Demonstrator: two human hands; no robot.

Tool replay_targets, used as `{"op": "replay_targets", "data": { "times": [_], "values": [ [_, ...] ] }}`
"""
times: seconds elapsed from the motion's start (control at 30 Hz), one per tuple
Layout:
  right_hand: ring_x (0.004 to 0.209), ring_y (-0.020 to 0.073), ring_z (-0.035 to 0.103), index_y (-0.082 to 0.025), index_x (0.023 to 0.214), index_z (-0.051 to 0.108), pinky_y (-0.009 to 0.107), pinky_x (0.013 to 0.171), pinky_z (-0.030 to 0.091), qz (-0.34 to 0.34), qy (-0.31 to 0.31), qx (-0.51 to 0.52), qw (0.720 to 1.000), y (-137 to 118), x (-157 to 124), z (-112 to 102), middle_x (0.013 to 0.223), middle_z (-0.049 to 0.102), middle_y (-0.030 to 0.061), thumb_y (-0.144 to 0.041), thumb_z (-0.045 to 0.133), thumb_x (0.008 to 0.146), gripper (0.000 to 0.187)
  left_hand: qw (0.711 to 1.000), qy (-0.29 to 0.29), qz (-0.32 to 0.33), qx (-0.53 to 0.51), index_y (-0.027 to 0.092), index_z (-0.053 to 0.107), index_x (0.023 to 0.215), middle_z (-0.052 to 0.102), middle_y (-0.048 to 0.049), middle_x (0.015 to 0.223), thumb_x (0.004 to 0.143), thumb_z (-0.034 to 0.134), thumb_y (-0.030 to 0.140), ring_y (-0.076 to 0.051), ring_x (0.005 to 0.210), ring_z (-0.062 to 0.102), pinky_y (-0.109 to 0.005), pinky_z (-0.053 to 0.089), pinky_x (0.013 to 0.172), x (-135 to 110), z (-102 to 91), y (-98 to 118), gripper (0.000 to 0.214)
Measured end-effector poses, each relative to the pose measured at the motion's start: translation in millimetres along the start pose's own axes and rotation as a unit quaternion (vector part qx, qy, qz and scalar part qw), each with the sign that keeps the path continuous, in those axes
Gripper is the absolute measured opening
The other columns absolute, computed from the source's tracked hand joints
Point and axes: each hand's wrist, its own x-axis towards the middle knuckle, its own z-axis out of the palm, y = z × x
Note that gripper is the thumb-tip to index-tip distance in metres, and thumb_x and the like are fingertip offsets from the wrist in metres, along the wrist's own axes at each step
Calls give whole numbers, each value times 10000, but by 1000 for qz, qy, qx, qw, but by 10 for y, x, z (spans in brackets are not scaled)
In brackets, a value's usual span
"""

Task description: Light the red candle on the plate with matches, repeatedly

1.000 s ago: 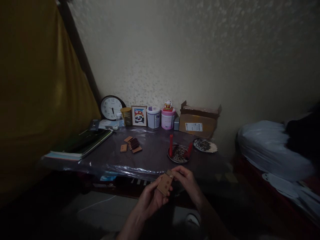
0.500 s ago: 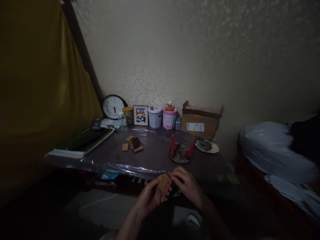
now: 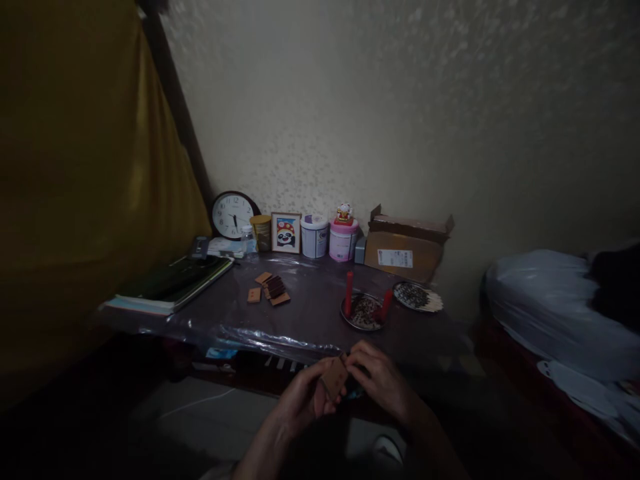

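Observation:
My left hand (image 3: 313,393) is closed around a small brown matchbox (image 3: 335,379) with reddish marks on its face, tilted in front of the table edge. At the box's upper right end, the fingers of my right hand (image 3: 377,375) are pinched together. What lies between those fingertips is too small and dark to make out. Beyond the hands, a metal plate (image 3: 364,325) carries an upright red candle (image 3: 349,293) and a shorter, leaning red candle (image 3: 387,305), both unlit. Several more matchboxes (image 3: 254,295) lie in a loose pile on the table.
Right of the candles sits a plate of burnt and pale matchsticks (image 3: 429,300). Along the wall stand a clock (image 3: 233,215), a panda picture (image 3: 286,233), two tubs (image 3: 315,240) and a cardboard box (image 3: 400,257). Books (image 3: 170,290) lie at the left.
The whole view has shifted slightly, so things appear a little lower and to the right. Both hands stay together at the matchbox, with the right fingers still pinched at its end.

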Motion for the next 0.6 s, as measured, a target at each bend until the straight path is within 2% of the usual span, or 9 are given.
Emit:
{"op": "replay_targets", "data": {
  "times": [0.27,0.43,0.6],
  "values": [
    [775,143,556,-212,763,574,248,712,443,-23,12,-20,999,-21,-17,-16,813,566,5,-134,508,840,128,1000,-8,-3,4,168,538,1089,639,-39,677,806,502,314,-119,539,595,-189,389,460,10,-8,-12,321],
    [797,147,554,-210,778,549,252,731,440,-27,11,-31,999,-35,-14,-6,825,578,8,-91,505,813,132,1000,-9,12,-2,222,465,1193,640,-31,747,799,505,289,-137,602,616,-204,411,484,31,-34,-28,402],
    [741,149,548,-204,729,534,257,695,438,-8,33,-44,998,23,-7,23,763,579,9,-64,481,778,158,1000,-10,24,-13,207,392,1267,646,-60,766,814,467,269,-147,593,616,-216,424,475,26,-25,-8,463]
  ]
}}
